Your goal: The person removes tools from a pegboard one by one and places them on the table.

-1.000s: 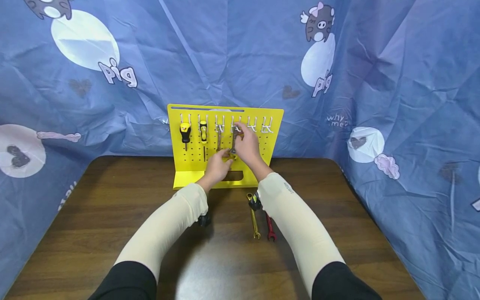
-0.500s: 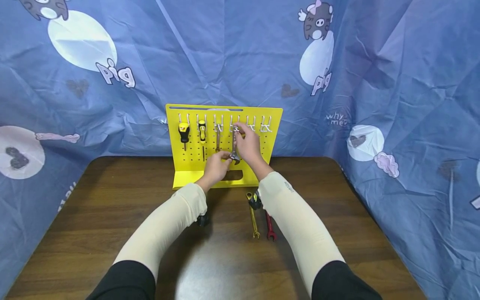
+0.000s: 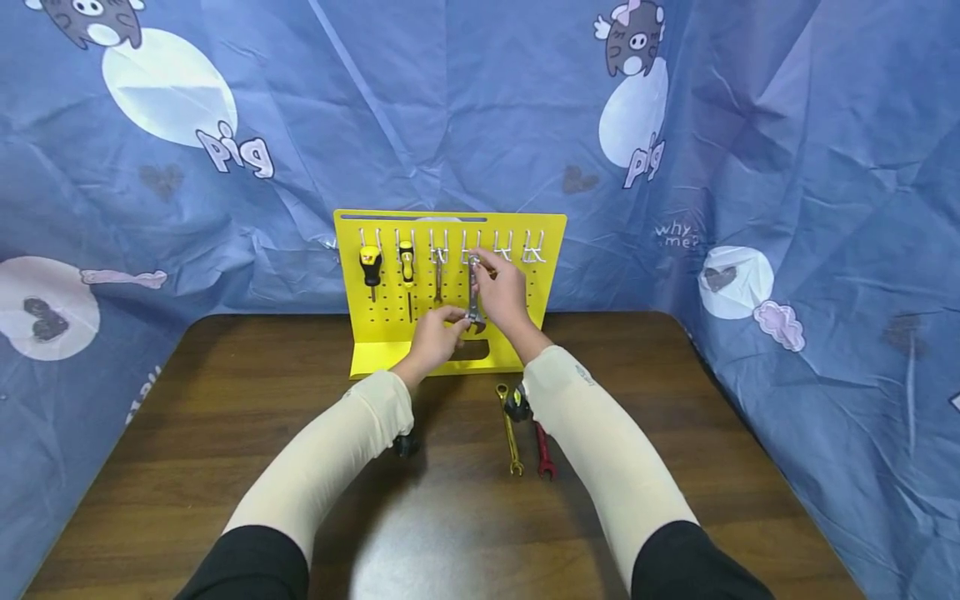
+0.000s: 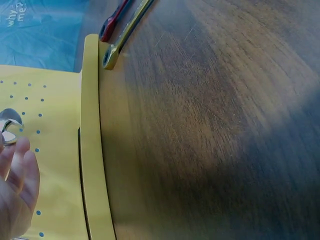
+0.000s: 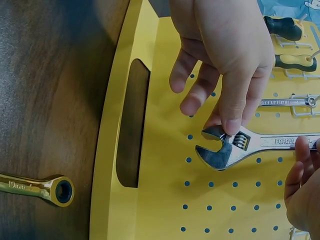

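A silver adjustable wrench (image 3: 473, 293) is upright in front of the yellow pegboard (image 3: 382, 358), its jaw end downward. My left hand (image 3: 433, 335) pinches it at the head; in the right wrist view the left thumb lies on the metal beside the adjusting screw. Higher up, my right hand (image 3: 504, 293) holds the handle's end by a white hook (image 3: 465, 242), with the fingertips covering part of it. The right wrist view also shows the handle of the adjustable wrench (image 5: 272, 142) between both hands. In the left wrist view only the wrench's curved jaw appears, above the left fingers (image 4: 30, 175).
On the board's left hang two yellow-and-black screwdrivers (image 3: 371, 265), then a slim silver wrench (image 3: 438, 279). White hooks (image 3: 533, 250) continue to the right. A gold wrench (image 3: 512, 442) and a red wrench (image 3: 543, 454) lie on the wooden table (image 3: 300, 467), partly under the right forearm.
The wrench's head has come down and into view below the right hand, turning to hang nearly straight. Both hands have stayed on it, with the left shifting slightly lower.
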Demonstrator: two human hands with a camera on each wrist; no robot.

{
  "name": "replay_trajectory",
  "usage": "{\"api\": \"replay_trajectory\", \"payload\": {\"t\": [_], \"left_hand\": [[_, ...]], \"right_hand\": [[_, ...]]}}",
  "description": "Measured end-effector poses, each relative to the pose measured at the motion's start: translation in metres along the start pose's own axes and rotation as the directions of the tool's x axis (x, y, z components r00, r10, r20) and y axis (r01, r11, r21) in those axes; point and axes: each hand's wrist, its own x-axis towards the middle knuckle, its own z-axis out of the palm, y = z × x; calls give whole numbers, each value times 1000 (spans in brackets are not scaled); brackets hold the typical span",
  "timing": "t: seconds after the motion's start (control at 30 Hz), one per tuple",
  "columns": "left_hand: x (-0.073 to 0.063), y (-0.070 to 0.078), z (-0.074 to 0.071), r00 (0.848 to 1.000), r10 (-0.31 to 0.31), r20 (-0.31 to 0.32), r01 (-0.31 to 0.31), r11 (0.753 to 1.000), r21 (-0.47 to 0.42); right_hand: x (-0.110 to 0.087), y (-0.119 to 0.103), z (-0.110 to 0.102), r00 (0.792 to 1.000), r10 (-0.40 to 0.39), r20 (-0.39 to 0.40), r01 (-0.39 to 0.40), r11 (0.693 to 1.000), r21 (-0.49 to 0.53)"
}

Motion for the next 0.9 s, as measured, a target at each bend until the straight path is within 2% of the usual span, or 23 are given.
{"api": "replay_trajectory", "payload": {"t": [0.17,0.47,0.73,0.9], "left_hand": [[-5,4,-1,1000,8,6,-8,1000,0],[-15,10,1,999,41,-9,-41,999,30],[-28,15,-1,1000,23,19,-22,999,-28],[-34,21,-5,999,35,14,-34,998,-56]], "right_hand": [[-2,-2,-4,1000,-3,3,3,1000,13],[-4,-1,-8,1000,-24,14,25,999,-37],[-9,-5,-11,1000,6,25,-5,999,-40],[-10,-11,-16,1000,-18,22,19,999,-34]]}}
